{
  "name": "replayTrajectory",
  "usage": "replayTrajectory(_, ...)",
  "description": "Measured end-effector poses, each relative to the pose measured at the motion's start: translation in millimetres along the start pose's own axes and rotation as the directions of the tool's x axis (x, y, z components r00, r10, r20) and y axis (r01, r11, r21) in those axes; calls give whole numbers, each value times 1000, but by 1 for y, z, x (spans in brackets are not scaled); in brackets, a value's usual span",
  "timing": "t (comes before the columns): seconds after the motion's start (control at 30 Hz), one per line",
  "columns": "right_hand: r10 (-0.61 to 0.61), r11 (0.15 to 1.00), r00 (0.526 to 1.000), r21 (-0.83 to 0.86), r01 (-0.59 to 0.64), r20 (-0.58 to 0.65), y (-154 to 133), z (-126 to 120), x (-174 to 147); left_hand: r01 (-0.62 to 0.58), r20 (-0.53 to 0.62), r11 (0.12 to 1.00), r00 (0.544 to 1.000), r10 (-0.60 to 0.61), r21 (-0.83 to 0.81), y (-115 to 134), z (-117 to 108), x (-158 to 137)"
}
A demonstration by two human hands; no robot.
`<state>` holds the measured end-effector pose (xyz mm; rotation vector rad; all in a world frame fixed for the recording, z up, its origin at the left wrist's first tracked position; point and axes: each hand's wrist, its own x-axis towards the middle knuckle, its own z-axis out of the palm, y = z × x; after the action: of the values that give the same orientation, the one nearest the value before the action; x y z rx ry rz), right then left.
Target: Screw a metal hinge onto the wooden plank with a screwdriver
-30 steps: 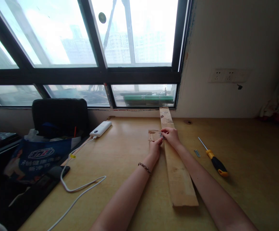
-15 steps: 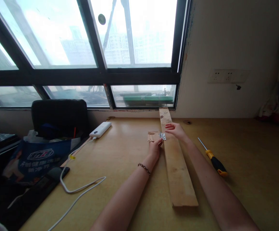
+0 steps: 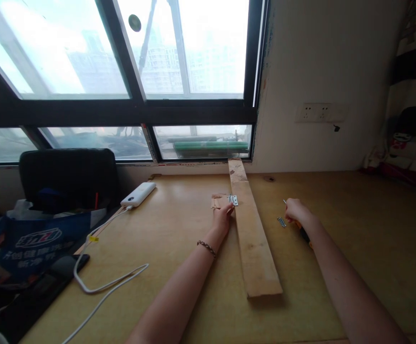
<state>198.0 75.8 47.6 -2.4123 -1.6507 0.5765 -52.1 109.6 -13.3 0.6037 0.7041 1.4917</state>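
Observation:
A long wooden plank (image 3: 256, 243) lies on the desk, its far end by the window. Against its left side sits a small wood piece (image 3: 219, 199), with a metal hinge (image 3: 233, 200) spanning from it onto the plank. My left hand (image 3: 222, 219) is closed at the near edge of the small wood piece and hinge; its exact grip is partly hidden. Right of the plank, my right hand (image 3: 298, 211) is closed around a screwdriver (image 3: 305, 236) with a black and yellow handle, its shaft tip poking out past the fingers. Several screws (image 3: 281, 222) lie beside that hand.
A white power bank (image 3: 138, 194) with a white cable (image 3: 112, 290) lies on the left of the desk (image 3: 179, 229). Beyond the left edge are a black chair (image 3: 68, 174) and a blue bag (image 3: 39, 243). The window and a wall with sockets (image 3: 315, 112) stand behind.
My right hand has left the hinge, moved right and closed on the screwdriver. The screws beside it have come into sight. My left hand stays at the hinge; the view has turned slightly right.

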Motion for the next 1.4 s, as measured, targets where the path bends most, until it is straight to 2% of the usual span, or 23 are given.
replayTrajectory(0.2,-62,985,997,-155,70,53,-5,8,6,-11,11,1000,1000,11,2,-2,-2,2)
replayTrajectory(0.4,-42,996,999,-83,45,29,3,22,19,-12,19,1000,1000,12,-6,-3,-3,2)
replayTrajectory(0.5,-39,993,999,-108,42,29,5,25,23,-8,34,1000,999,8,-17,-4,-3,3)
replayTrajectory(0.63,-34,985,999,-171,39,28,3,23,22,-5,30,1000,1000,5,-17,-4,-3,3)
replayTrajectory(0.73,-46,986,998,-164,38,-42,1,15,15,-5,16,1000,1000,5,-18,-3,-3,2)
replayTrajectory(0.83,-98,992,987,-96,86,-130,-4,7,8,-10,12,1000,1000,11,-25,-1,-1,1)
replayTrajectory(0.9,-147,988,975,20,152,-168,-13,5,6,-8,-1,1000,1000,8,-23,0,0,1)
replayTrajectory(1.0,-205,942,962,232,244,-179,-36,5,6,11,-44,1000,999,-11,-14,1,3,0)
replayTrajectory(1.1,-234,909,954,305,283,-189,-56,3,5,12,-46,1000,999,-13,-14,2,3,0)
replayTrajectory(1.17,-260,884,953,357,301,-158,-62,-2,3,7,-43,1000,999,-8,-16,1,3,1)
replayTrajectory(1.27,-324,845,945,436,309,-41,-59,-6,-1,7,-33,1000,999,-8,-14,-2,1,3)
replayTrajectory(1.4,-430,837,901,400,374,57,-54,15,-1,12,-26,1000,1000,-12,-10,-4,-2,5)
